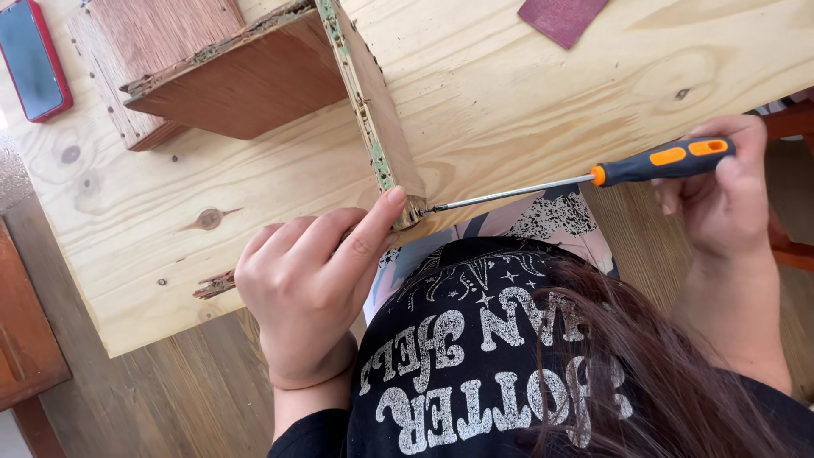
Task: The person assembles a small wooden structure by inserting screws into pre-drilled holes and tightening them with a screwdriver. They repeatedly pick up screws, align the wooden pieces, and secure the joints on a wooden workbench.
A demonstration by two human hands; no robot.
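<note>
- Screwdriver (585, 175), black handle with orange inserts, is lying almost level along the near edge of the pine worktop (543, 93); its steel shaft is running leftward, and its tip is touching the near bottom corner of the upright plywood panel (373, 106).
- Right hand (722, 191) is wrapping closed around the handle, out past the worktop's near right corner; the fingers are curling over the handle end and the thumb is lying along it.
- Left hand (309, 284) is sitting at the near edge, loosely curled and gripping nothing; only its thumb is pressing flat against the panel's bottom corner, just beside the screwdriver tip.
- The panel is standing on edge, and its exposed rim is showing greenish residue and small holes. A darker plywood shelf (246, 76) is joining it at a right angle, reaching toward the far left corner.
- Splintered wood scrap (214, 284) is lying on the near edge, just left of the left hand.
- Red-cased phone (32, 58) is lying screen-up at the far left corner.
- Maroon sheet (561, 17) is resting at the far edge, partly out of view.
- Whether a screw is at the tip: cannot tell.
</note>
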